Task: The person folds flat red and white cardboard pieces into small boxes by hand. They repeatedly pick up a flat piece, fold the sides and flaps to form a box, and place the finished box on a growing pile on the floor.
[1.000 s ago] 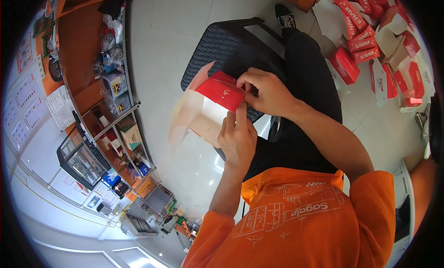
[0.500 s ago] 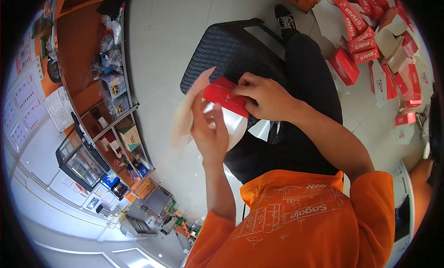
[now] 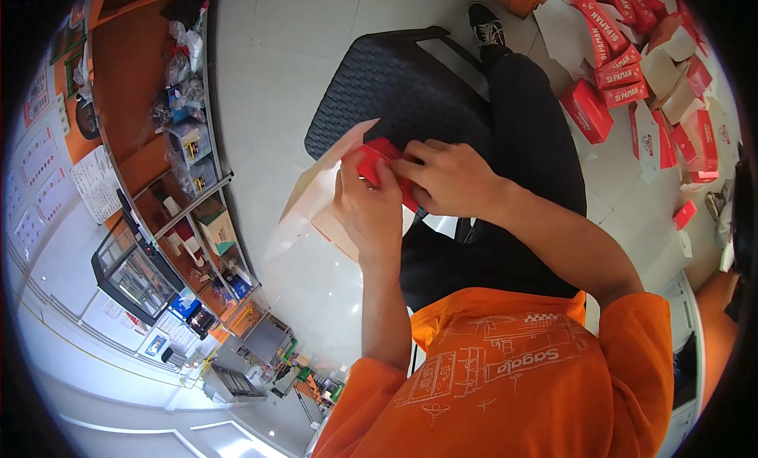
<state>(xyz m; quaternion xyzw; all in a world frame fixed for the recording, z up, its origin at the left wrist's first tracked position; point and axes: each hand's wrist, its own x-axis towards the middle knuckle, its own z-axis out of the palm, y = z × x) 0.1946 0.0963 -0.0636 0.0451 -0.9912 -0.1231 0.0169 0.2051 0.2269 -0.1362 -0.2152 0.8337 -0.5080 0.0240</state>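
A partly folded red and white cardboard box (image 3: 382, 148) is held between my two hands, over my lap and beside a black woven-top stool. My left hand (image 3: 369, 209) grips the box from the near left, its thumb and fingers on the red panel. On the other side my right hand (image 3: 452, 176) pinches the red panel's edge with bent fingers. The box's pale flaps fan out to the left past my left hand. Part of the box is hidden behind my fingers.
The black stool (image 3: 367, 87) stands just ahead of my hands. Several red and white boxes (image 3: 620, 75) lie heaped on the floor at the far right. Along the left runs an orange shelf unit (image 3: 130, 91) with plastic bags and goods. A white cabinet (image 3: 685, 300) is at the right.
My left hand has turned and closed in on the red panel, nearer to my right hand. The pale flaps have swung and spread toward the lower left. A red section now stands bent up.
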